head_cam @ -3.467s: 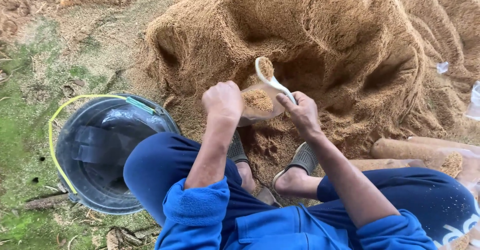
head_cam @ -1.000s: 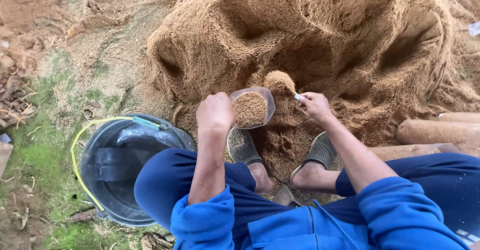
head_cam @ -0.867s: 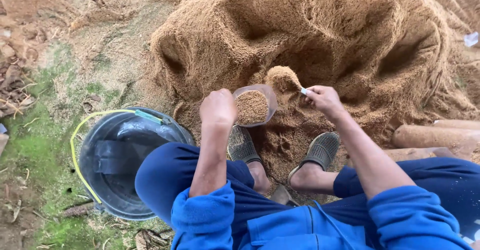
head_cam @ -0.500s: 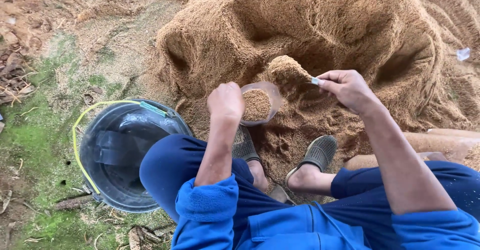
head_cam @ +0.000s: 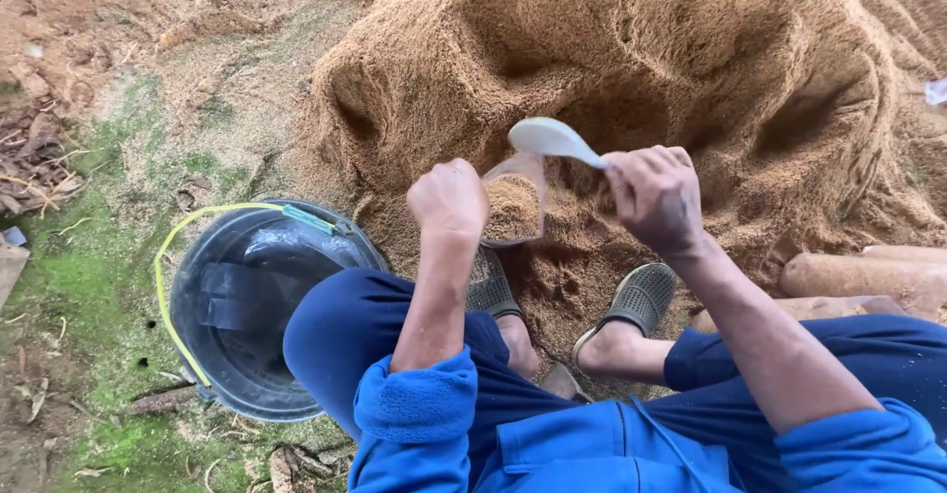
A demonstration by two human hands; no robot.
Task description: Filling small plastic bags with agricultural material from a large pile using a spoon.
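Left hand: the left hand [head_cam: 449, 200] is clenched around a small clear cup [head_cam: 513, 207], its fingers wrapped on the near side of the cup and hidden from the camera.
Right hand: the right hand [head_cam: 656, 195] grips the handle of a white spoon [head_cam: 552, 139], fingers closed over it so that most of the handle cannot be seen.
Cup: held just above the foot of the pile, between the two hands; it is filled most of the way with fine brown sawdust-like material.
Spoon: its bowl is turned with the pale underside up, directly over the cup's rim; whether anything is left in the bowl cannot be told.
Pile: a big mound of brown sawdust [head_cam: 631, 69] fills the upper right, with hollows scooped into its face; its top and right side are cut off by the frame.
Bucket: a black bucket [head_cam: 247, 301] with a yellow-green wire handle [head_cam: 182, 256] stands on the ground at the person's left knee; a dark plastic liner shows inside, and its contents are hard to make out; the knee hides its right edge.
Feet: grey perforated sandals [head_cam: 641, 296] rest on loose sawdust below the cup; the left one is partly hidden by the forearm.
Ground: mossy green soil [head_cam: 69, 276] with twigs at the left.
Right edge: pale cylindrical pieces [head_cam: 868, 276], partly buried and cut off.
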